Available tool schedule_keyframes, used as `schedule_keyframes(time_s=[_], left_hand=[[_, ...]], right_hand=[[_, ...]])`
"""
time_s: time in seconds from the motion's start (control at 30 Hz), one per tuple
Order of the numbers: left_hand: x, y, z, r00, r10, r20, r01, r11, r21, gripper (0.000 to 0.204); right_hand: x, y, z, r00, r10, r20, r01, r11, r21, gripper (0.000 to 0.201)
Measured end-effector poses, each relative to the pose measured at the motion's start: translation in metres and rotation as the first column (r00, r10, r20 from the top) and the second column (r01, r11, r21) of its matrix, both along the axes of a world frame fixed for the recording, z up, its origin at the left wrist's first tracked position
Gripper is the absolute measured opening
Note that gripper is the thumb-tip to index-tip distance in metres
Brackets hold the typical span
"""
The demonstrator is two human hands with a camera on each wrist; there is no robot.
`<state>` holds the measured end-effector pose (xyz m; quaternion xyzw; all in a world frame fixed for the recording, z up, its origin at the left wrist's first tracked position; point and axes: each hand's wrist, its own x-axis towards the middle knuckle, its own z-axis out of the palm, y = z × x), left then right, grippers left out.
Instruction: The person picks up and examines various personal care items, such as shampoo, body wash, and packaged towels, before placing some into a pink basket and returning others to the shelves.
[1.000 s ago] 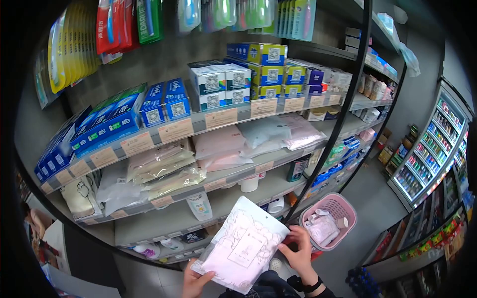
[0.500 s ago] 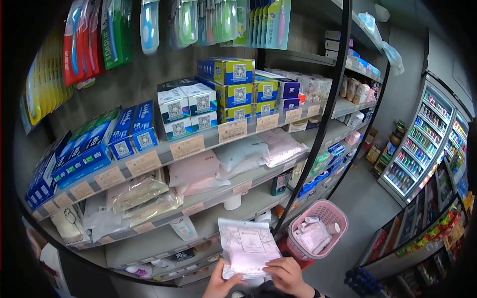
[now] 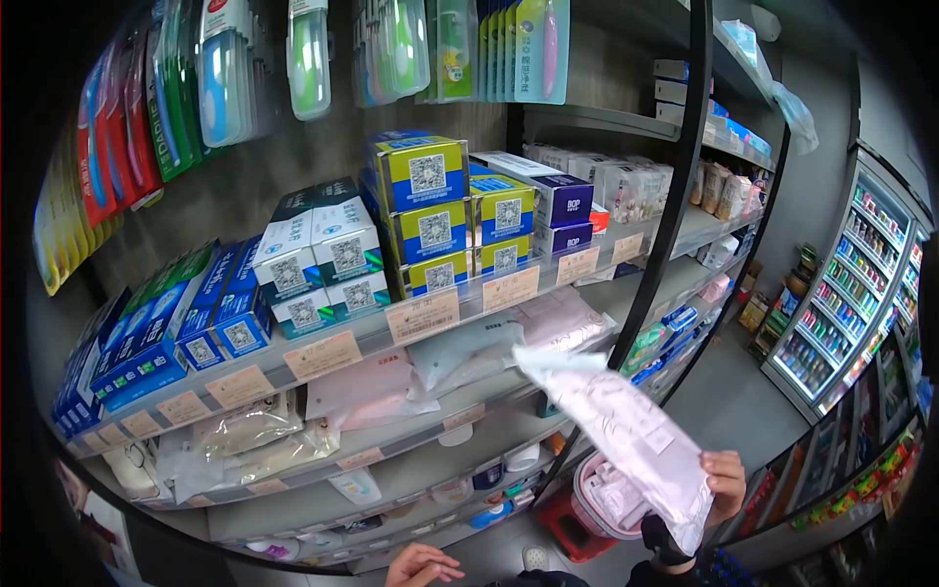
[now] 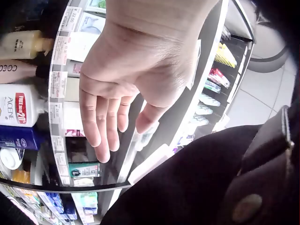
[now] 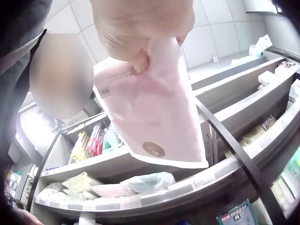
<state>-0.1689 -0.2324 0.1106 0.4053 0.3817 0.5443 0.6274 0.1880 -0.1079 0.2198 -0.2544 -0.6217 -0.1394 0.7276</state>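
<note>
Behind the pink packet (image 3: 638, 430), a basket (image 3: 593, 519) shows partly.

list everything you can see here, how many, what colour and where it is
held packet: one, pale pink, in the right hand
basket: one, pink, low beside the shelving, with items inside
boxes: many, blue, white, yellow, purple, upper shelf
bagged packets: several, pink, pale blue, cream, next shelf down
hanging brush packs: many, mixed colours, top
price labels: many, pale orange in the head view, shelf edges
bottles: several, mixed colours, shelf in the left wrist view
drinks fridge: one, dark-framed, right background
shoe: one, pale, floor
sleeve: one, dark, left wrist view
hands: two, bare; left lower centre, right pinching the packet
</note>
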Motion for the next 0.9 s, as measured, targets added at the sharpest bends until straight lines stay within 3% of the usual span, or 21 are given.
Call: schedule_keyframes(time_s=[0.17,0.37,0.63,0.7,0.83,0.9], left_hand=[[0.014,0.006,0.001,0.996,0.070,-0.061,-0.073,0.997,-0.041,0.020],[0.034,0.011,0.002,0.993,0.114,-0.018,-0.115,0.991,-0.071,0.018],[0.054,0.012,0.002,0.983,0.172,-0.056,-0.177,0.979,-0.098,0.015],[0.059,0.012,0.000,0.980,0.196,-0.044,-0.200,0.974,-0.107,0.016],[0.068,0.013,-0.001,0.967,0.247,-0.057,-0.252,0.961,-0.116,0.018],[0.072,0.015,0.001,0.965,0.254,-0.060,-0.259,0.958,-0.121,0.019]], right_hand=[[-0.003,0.056,0.014,0.983,-0.147,0.113,0.137,0.986,0.092,0.016],[-0.035,0.126,0.037,0.957,-0.166,0.239,0.155,0.986,0.065,0.018],[-0.059,0.184,0.048,0.952,-0.058,0.299,0.078,0.995,-0.057,0.020],[-0.061,0.184,0.052,0.882,-0.082,0.464,0.158,0.979,-0.127,0.020],[-0.060,0.195,0.042,0.858,0.146,0.492,0.052,0.929,-0.367,0.027],[-0.060,0.196,0.044,0.872,0.183,0.455,-0.002,0.929,-0.371,0.030]])
